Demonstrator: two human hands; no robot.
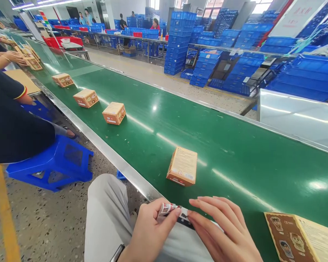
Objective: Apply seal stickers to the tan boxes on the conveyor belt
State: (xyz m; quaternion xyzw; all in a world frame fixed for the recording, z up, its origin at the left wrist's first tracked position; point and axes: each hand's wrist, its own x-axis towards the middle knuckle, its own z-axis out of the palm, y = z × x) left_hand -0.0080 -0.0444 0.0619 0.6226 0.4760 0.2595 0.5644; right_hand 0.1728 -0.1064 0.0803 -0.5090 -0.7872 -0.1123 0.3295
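Observation:
My left hand (155, 227) is closed, with thumb and forefinger pinching a small white piece with red print (168, 208), shaped like a short tube or folded paper. Facing it, my right hand (218, 225) has bent fingers, its lower fingertips at a narrow light strip with dark marks (184, 212); what they grip is mostly hidden. Both hands are above my lap at the belt's near edge. Just beyond them a brown and cream carton (182, 165) sits on the green conveyor belt (224, 145). Another printed carton (300, 236) is right of my right hand.
Further up the belt stand several similar cartons (114, 112). A metal rail (120, 160) borders the near side. At left, a person in dark clothing (16, 120) sits on a blue stool (51, 160). Blue crates (179, 43) are stacked across the aisle.

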